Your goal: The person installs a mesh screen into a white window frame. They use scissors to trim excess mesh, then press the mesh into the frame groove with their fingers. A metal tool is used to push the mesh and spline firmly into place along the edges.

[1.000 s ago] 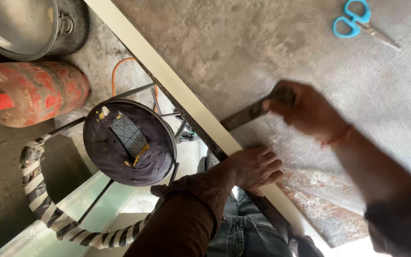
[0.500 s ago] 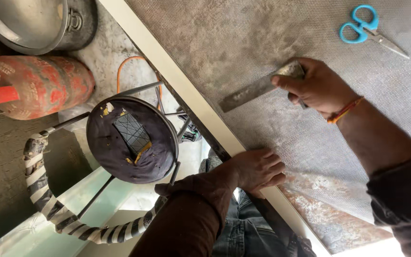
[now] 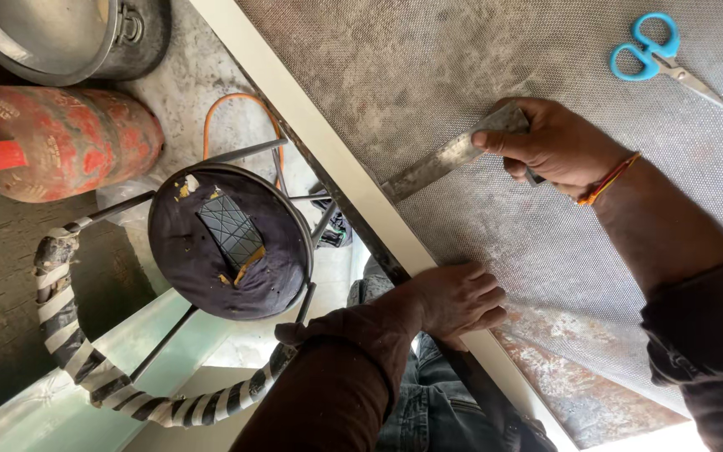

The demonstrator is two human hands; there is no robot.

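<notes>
I am gripping one end of a flat metal ruler (image 3: 449, 157) in my right hand (image 3: 558, 146), fingers closed around it, and it is lying at a slant across the grey mesh sheet (image 3: 462, 75) spread over the counter (image 3: 579, 393). Its far end is reaching the pale frame strip (image 3: 328, 142) along the sheet's edge. My left hand (image 3: 458, 299) is pressing flat and open on that same edge, holding nothing. Blue-handled scissors (image 3: 658, 60) are lying on the mesh, well apart from the hands. Below, a round dark stool (image 3: 228, 243) is standing beside a red gas cylinder (image 3: 60, 142).
</notes>
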